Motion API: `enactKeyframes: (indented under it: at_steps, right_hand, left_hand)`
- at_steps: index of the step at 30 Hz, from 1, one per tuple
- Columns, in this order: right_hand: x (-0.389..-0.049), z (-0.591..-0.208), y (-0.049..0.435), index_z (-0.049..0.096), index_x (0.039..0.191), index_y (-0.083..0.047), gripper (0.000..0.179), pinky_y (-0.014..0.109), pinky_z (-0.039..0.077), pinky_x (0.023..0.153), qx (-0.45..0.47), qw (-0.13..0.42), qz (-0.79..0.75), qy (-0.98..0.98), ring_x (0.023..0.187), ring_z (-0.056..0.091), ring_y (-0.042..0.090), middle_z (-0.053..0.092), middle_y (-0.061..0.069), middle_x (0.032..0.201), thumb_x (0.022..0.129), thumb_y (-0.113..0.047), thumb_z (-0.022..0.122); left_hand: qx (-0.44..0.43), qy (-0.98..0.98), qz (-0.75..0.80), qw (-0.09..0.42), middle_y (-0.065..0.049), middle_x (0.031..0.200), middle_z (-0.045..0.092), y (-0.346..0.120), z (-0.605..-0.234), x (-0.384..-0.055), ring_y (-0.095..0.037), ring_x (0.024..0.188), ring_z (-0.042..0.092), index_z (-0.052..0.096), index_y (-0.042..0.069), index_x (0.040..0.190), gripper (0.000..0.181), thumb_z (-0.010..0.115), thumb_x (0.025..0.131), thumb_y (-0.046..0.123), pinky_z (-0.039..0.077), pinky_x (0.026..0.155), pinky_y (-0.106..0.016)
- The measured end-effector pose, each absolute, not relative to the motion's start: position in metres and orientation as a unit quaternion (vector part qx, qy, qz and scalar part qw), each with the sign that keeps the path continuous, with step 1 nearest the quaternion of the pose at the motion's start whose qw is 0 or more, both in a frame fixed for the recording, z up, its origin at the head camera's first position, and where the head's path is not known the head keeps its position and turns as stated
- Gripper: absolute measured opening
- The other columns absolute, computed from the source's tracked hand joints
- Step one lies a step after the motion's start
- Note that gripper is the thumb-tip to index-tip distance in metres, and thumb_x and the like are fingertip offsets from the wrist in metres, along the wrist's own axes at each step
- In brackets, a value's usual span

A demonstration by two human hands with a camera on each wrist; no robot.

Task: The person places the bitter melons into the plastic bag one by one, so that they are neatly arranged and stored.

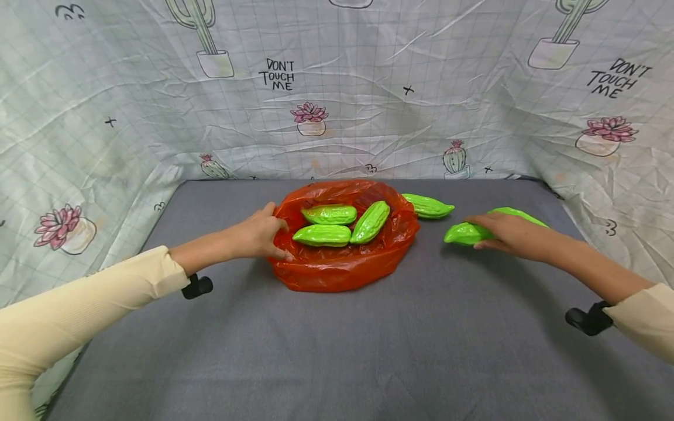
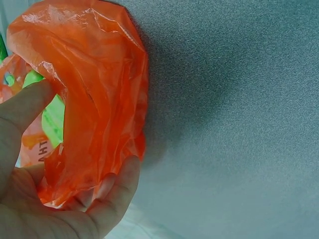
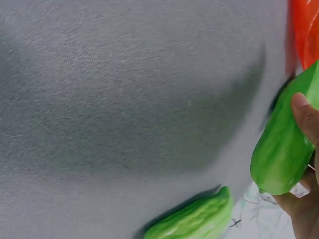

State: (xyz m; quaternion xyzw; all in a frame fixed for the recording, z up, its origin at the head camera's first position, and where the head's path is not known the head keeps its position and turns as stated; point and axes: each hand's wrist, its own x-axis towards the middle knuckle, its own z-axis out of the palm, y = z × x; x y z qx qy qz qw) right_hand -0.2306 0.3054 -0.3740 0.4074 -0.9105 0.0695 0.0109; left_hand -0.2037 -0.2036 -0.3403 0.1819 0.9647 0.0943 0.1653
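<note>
A red plastic bag (image 1: 337, 275) lies wide-mouthed on the table with three green bitter melons (image 1: 322, 235) inside. My left hand (image 1: 259, 234) holds the bag's left rim; in the left wrist view, thumb and fingers lie around the orange-looking plastic (image 2: 104, 99). To the right of the bag, my right hand (image 1: 508, 234) grips another bitter melon (image 1: 466, 234), held just over the table. The right wrist view shows my thumb across that bitter melon (image 3: 281, 144). Beyond the hand lies one more bitter melon (image 1: 518, 213), partly hidden.
Another bitter melon (image 1: 429, 206) rests against the bag's right back side. The grey table (image 1: 342, 351) meets a patterned cloth (image 1: 363, 117) that rises behind and at both sides.
</note>
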Motion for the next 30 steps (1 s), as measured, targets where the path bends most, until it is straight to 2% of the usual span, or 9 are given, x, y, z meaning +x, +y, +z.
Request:
enactKeyframes:
  at_steps: [9,30]
  right_hand:
    - [-0.233,-0.359,0.292,0.053,0.138,0.008,0.058,0.057,0.051,0.094,0.386,-0.023,0.082,-0.918,0.115,0.061,0.043,0.064,0.025,0.127,0.091,-0.014,0.077]
    - [-0.232,-0.347,0.283,0.053,0.140,0.005,0.058,0.058,0.050,0.093,0.384,-0.006,0.082,-0.920,0.115,0.061,0.042,0.064,0.024,0.129,0.092,-0.019,0.076]
  left_hand:
    - [0.186,0.963,0.097,0.169,-0.018,0.113,0.045,-0.203,-0.338,-0.205,-0.035,0.101,0.048,0.069,-0.003,0.123,0.063,0.089,0.079,0.037,0.048,0.078,-0.041]
    - [0.190,0.963,0.093,0.168,-0.018,0.115,0.045,-0.202,-0.336,-0.203,-0.035,0.103,0.048,0.068,-0.005,0.124,0.063,0.088,0.080,0.036,0.048,0.082,-0.043]
